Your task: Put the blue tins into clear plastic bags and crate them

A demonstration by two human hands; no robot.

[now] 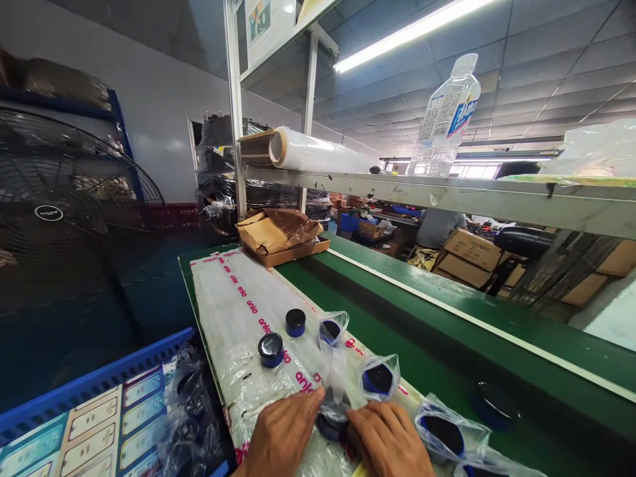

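Observation:
At the bottom middle, a dark round item in a clear plastic bag [334,419] lies between my two hands. My left hand [285,427] has its fingertips pressed together at the bag's left side. On the other side, my right hand [390,437] touches the item with curled fingers. Two unbagged round items, one with a shiny black top [271,350] and one with a matte top [295,322], sit on the plastic-covered surface [223,311]. Bagged ones [378,379] line its right edge. Another unbagged round item [495,404] is on the green belt [422,331].
A blue crate [99,377] with printed cards and bagged items stands at lower left. Brown paper [278,230] lies in a cardboard tray [293,254] at the far end. A shelf [497,194] holds a film roll [318,152] and bottle [444,119]. A fan [50,212] is at left.

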